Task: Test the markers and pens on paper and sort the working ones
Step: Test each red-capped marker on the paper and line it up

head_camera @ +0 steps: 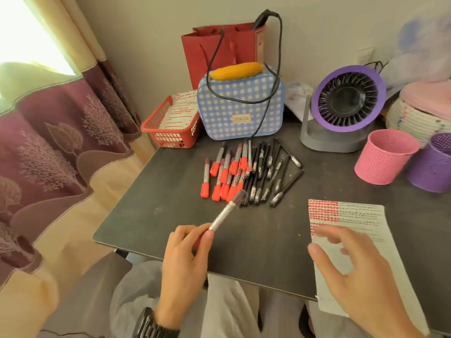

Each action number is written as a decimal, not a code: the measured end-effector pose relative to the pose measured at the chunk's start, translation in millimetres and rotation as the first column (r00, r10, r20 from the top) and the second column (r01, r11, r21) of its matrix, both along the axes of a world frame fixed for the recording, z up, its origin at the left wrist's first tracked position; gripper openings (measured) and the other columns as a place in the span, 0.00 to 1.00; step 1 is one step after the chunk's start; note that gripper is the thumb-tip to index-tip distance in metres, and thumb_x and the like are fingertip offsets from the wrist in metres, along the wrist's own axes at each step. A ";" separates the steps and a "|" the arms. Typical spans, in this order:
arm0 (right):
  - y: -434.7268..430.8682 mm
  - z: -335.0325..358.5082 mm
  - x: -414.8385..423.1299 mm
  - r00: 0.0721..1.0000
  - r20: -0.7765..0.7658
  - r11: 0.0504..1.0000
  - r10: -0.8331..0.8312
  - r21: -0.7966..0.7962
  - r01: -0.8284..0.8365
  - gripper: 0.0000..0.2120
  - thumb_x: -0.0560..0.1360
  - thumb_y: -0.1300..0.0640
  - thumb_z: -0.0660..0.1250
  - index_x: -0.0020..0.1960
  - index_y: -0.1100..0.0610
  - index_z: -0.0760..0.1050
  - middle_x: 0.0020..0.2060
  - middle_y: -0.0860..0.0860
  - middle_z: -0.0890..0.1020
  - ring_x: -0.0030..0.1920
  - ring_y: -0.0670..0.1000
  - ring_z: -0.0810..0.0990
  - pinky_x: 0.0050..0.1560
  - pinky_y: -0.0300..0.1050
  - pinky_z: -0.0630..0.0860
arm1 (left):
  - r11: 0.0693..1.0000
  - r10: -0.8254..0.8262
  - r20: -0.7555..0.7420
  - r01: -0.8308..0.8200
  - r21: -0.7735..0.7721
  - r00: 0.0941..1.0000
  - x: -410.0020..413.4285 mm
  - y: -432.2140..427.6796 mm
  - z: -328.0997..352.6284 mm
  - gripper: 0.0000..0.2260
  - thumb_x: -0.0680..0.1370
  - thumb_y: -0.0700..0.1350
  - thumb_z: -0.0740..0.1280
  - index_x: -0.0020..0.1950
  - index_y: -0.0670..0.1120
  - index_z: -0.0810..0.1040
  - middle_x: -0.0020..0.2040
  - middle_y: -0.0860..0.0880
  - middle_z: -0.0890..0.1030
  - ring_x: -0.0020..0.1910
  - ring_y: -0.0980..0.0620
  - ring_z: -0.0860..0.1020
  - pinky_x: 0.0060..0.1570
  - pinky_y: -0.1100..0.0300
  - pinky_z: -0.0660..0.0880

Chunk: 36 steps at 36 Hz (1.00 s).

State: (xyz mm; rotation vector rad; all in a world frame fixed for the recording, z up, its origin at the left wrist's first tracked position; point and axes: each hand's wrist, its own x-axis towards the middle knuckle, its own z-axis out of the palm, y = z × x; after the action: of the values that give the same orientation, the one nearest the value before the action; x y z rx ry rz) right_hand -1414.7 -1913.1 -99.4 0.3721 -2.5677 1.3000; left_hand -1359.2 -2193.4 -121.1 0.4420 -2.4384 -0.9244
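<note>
My left hand (185, 254) grips a silver marker (225, 212) by its lower end, its dark far end pointing up toward the pile. My right hand (349, 267) hovers with fingers spread over a sheet of paper (361, 215) covered with red dots and dark scribbled lines. On the dark table (151, 215) lies a pile of several red-capped markers (220, 174) beside several black pens (271, 172).
A pink mesh cup (383, 157) and a purple mesh cup (432, 167) stand at the right. Behind the pile are a blue checked bag (241, 111), a red basket (170, 123) holding marked paper, a purple fan (346, 101) and a red gift bag (219, 47).
</note>
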 end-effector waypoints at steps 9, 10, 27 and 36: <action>-17.5 -23.0 16.0 0.986 -0.089 0.890 -0.139 0.425 0.163 0.15 0.71 0.50 0.67 0.54 0.55 0.84 0.56 0.58 0.83 0.55 0.66 0.80 0.48 0.65 0.78 | 0.940 0.294 0.091 -0.271 -0.205 0.951 13.9 -37.7 -7.0 0.19 0.81 0.58 0.57 0.57 0.53 0.84 0.45 0.57 0.78 0.45 0.53 0.70 0.44 0.52 0.71; -18.1 -24.4 17.3 0.986 -0.075 0.880 -0.150 0.445 0.168 0.13 0.75 0.52 0.65 0.55 0.55 0.84 0.57 0.59 0.83 0.56 0.67 0.80 0.49 0.65 0.77 | 0.929 0.318 0.092 -0.291 -0.228 0.943 13.8 -37.0 -6.9 0.16 0.82 0.57 0.59 0.58 0.53 0.84 0.45 0.56 0.79 0.45 0.52 0.71 0.44 0.51 0.71; -2.2 -19.7 21.7 0.997 0.027 0.867 -0.079 0.495 0.055 0.21 0.73 0.48 0.71 0.62 0.57 0.81 0.63 0.54 0.81 0.62 0.59 0.79 0.60 0.59 0.77 | 0.897 0.283 0.084 -0.233 -0.377 0.955 7.6 -28.6 -13.8 0.16 0.82 0.54 0.58 0.55 0.53 0.85 0.51 0.52 0.80 0.51 0.49 0.73 0.47 0.53 0.67; 23.9 -24.1 3.4 0.976 -0.117 0.838 -0.185 0.499 0.219 0.30 0.74 0.39 0.55 0.60 0.57 0.83 0.63 0.56 0.82 0.67 0.63 0.76 0.63 0.65 0.72 | 0.919 0.280 0.142 -0.222 -0.324 0.949 4.6 -30.3 -2.2 0.19 0.80 0.60 0.57 0.54 0.54 0.85 0.51 0.53 0.81 0.51 0.48 0.75 0.48 0.51 0.72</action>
State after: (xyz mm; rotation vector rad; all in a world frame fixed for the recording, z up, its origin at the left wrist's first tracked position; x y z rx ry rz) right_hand -1411.3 -1889.2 -123.5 0.2148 -2.7734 0.5087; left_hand -1354.6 -2223.7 -123.3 0.7361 -2.5537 -0.4025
